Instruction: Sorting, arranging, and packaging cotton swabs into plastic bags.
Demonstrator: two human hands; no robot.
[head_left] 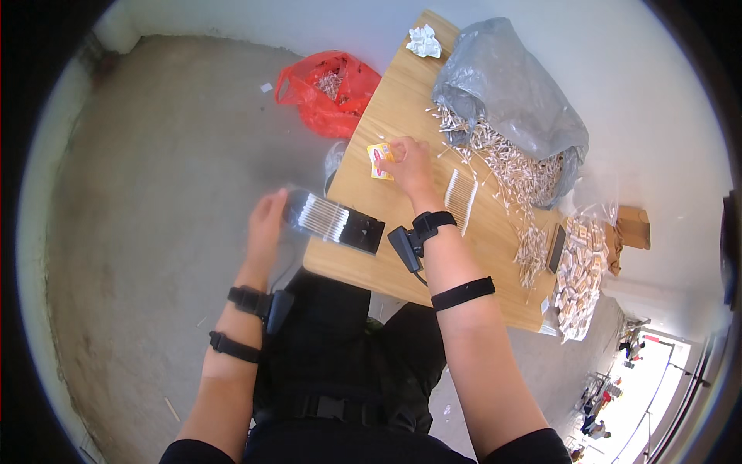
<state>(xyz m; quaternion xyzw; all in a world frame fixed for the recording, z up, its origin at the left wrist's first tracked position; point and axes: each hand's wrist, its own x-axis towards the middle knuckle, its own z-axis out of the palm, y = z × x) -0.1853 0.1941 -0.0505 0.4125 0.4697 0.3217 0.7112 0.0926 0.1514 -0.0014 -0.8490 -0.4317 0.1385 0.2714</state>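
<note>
My left hand [267, 220] is closed on the end of a clear plastic bag beyond the table's near left edge. Inside or against the bag lies a neat row of cotton swabs [323, 217], and a flat black piece [362, 231] reaches from it over the table corner. My right hand [411, 164] pinches a small yellow, white and red card [379, 160] at the tabletop's left side. Whether the card is lifted off the wood, I cannot tell. Right of my right wrist, another lined-up row of cotton swabs [461, 197] lies on the table.
The wooden table [363, 182] bears a grey plastic bag [510, 85] spilling loose cotton swabs [510, 158]. Crumpled white paper [423, 42] lies at the far end. Many small packs [581, 271] fill a clear bag at right, near a cardboard box [634, 226]. A red bag [328, 93] stands left.
</note>
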